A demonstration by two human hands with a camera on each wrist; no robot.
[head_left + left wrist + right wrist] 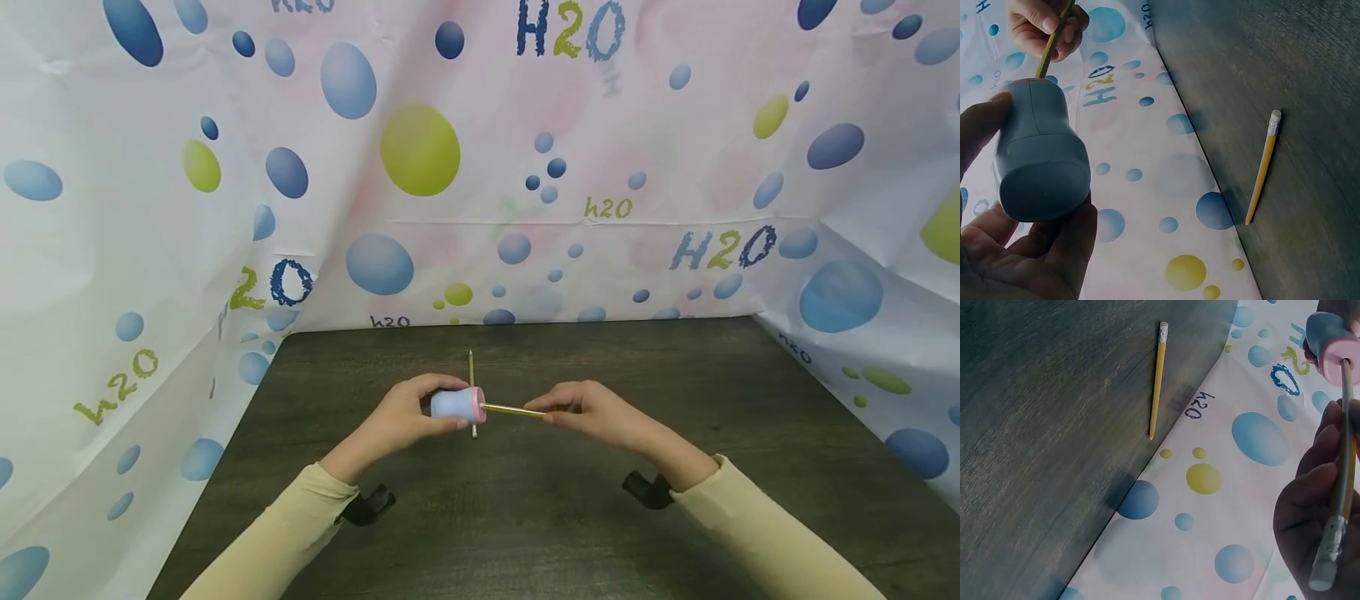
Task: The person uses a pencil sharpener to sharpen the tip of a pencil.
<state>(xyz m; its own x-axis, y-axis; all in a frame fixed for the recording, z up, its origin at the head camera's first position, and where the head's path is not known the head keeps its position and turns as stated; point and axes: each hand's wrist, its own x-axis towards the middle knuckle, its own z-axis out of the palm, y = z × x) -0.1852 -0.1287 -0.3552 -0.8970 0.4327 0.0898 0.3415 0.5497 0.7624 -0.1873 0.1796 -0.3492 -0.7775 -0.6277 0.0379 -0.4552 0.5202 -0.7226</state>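
Table (517,533) meets curtain (465,217) at 12 o'clock; I see wood stretching to 6. Left hand (399,417) wraps sharpener (452,405) over mid-table; right hand (592,410) pinches pencil (513,409) entering its 3 o'clock face.

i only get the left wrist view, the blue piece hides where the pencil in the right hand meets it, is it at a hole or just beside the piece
Observer: At a hole. The right wrist view shows the front of the held pencil meeting a dark hole in the pink end of the blue piece; how deep it goes is hidden.
Operator: ok and the top of that pencil runs out of my picture, what's on that end
Observer: A whitish eraser, seen in the right wrist view beyond the fingers of the right hand.
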